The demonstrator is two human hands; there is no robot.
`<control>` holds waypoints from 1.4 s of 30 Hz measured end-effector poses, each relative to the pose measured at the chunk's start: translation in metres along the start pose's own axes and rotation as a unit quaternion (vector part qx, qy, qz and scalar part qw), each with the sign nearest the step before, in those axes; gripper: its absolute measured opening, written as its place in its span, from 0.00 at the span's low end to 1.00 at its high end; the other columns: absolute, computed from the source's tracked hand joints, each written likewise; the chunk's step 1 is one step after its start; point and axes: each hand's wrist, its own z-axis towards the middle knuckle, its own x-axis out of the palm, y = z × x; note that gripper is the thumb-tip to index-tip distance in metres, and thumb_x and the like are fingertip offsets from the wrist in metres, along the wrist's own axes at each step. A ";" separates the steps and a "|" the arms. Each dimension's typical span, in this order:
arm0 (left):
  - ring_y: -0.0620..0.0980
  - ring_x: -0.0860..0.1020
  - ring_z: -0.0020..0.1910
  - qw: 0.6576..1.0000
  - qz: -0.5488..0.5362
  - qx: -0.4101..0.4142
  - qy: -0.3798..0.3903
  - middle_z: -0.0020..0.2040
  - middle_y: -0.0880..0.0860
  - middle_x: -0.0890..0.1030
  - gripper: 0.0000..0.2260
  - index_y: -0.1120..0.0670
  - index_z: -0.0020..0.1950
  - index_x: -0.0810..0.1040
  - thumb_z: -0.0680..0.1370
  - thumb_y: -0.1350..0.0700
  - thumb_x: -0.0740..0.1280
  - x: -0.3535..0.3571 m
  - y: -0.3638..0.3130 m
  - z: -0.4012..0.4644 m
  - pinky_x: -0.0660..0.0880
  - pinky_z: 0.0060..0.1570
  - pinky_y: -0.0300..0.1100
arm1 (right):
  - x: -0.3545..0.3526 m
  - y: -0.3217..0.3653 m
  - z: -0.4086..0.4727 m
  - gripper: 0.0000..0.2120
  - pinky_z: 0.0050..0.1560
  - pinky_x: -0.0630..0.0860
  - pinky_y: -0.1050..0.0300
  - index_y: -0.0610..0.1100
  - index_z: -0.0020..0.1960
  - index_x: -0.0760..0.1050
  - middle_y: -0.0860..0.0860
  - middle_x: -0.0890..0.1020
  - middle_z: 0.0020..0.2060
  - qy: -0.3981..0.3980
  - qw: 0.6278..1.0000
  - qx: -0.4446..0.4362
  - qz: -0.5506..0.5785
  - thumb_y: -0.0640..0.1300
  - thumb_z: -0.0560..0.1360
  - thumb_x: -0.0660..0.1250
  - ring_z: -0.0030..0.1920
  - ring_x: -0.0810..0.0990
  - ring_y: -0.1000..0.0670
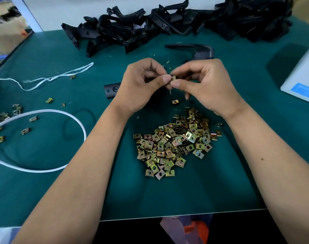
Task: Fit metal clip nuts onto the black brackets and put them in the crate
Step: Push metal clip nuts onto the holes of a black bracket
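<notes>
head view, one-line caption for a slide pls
Both hands pinch one clip nut above the nut pile; black brackets wait behind.

Free room and obstructions on the green mat [212, 187].
Open along the near edge and on the right, between the clip-nut heap [173, 147] and white box [301, 81]; blocked at the far edge by piled black brackets [167, 27], at left by looped white cord [79, 124], string [49, 79] and scattered nuts [25, 131].

One head-worn camera looks forward and down, close over the table [44, 173] (wide-angle view).
</notes>
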 end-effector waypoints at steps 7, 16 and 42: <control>0.49 0.85 0.38 0.997 -0.073 -0.032 0.004 0.39 0.56 0.87 0.04 0.61 0.50 0.78 0.79 0.63 0.72 -0.001 -0.001 0.001 0.77 0.42 0.35 | 0.002 0.001 0.000 0.07 0.30 0.79 0.57 0.37 0.49 0.85 0.43 0.86 0.39 -0.015 1.000 -0.018 -0.009 0.39 0.74 0.78 0.33 0.82 0.49; 0.46 0.84 0.36 0.982 -0.154 -0.075 0.082 0.36 0.53 0.86 0.08 0.59 0.50 0.77 0.74 0.61 0.72 -0.010 -0.008 0.000 0.77 0.43 0.34 | -0.004 0.005 -0.001 0.02 0.31 0.77 0.61 0.39 0.48 0.83 0.45 0.83 0.35 0.063 0.992 0.036 0.107 0.36 0.75 0.74 0.33 0.79 0.51; 0.58 0.75 0.58 0.924 0.378 -0.036 0.038 0.55 0.53 0.78 0.23 0.50 0.66 0.79 0.79 0.38 0.58 -0.007 0.007 -0.001 0.71 0.62 0.57 | -0.011 -0.001 0.002 0.06 0.36 0.78 0.62 0.37 0.52 0.84 0.42 0.86 0.39 -0.093 0.960 0.173 0.201 0.32 0.79 0.68 0.36 0.82 0.51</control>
